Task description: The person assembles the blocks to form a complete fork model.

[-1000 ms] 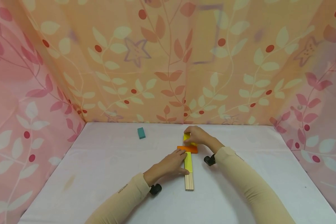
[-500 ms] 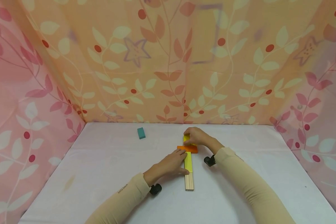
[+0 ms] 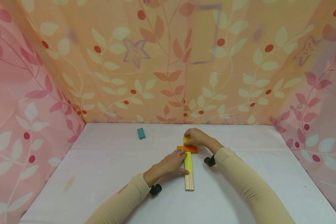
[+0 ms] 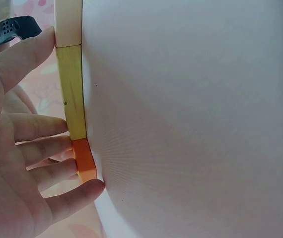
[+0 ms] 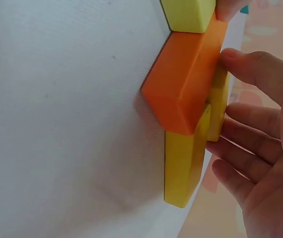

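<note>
A plain wooden block, a yellow block and a crosswise orange block lie end to end on the white cloth. Beyond the orange one, two more yellow blocks show in the right wrist view: one nearer that camera, the other behind it. My right hand pinches the rear one between thumb and fingers, partly covering both in the head view. With fingers extended, my left hand rests along the row's left side, thumb at the wood-yellow joint and fingertips by the orange block.
A teal block lies alone toward the back left. Patterned cloth walls enclose the back and both sides of the table. Black wrist cameras hang under both forearms, close to the cloth.
My right hand has slid slightly nearer, bringing the pinched yellow block closer to the orange one. My left hand and the row beside it stay where they were.
</note>
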The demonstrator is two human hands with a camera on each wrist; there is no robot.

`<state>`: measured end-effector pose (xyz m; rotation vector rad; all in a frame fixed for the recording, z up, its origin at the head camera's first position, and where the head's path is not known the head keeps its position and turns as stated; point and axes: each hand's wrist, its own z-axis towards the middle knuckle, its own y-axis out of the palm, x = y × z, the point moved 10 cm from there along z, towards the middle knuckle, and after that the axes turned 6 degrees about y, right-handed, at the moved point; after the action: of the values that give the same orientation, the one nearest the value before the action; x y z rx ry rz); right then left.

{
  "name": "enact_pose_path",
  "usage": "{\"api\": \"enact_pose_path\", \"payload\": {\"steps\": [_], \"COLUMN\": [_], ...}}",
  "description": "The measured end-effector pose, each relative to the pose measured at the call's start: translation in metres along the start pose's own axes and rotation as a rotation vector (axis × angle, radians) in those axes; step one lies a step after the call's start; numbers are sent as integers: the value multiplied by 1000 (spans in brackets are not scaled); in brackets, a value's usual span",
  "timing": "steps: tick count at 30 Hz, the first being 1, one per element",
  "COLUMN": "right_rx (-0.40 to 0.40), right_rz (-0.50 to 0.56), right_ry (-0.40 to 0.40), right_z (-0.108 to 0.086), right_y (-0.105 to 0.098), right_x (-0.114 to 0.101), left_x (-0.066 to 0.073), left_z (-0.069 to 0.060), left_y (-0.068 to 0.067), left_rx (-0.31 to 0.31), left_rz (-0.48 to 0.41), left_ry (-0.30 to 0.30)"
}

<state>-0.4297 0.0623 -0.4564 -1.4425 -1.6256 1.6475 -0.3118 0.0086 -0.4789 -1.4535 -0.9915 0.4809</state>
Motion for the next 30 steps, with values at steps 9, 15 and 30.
{"api": "enact_pose_path", "payload": {"steps": [9,15,30], "right_rx": [-16,-20,-9], "right_rz": [6,-3,-10], "right_ry": [-26,-46,-86], "right_z": [2,3,1], "right_y": [2,4,4], "right_x": [-1,-1,-3], "left_x": [0,0,3], "left_z": [0,0,-3], "left_y": [0,2,-1], "left_rx": [1,-7,8], "left_rz": [3,5,-4], "left_ry": [-2,-16,21]}}
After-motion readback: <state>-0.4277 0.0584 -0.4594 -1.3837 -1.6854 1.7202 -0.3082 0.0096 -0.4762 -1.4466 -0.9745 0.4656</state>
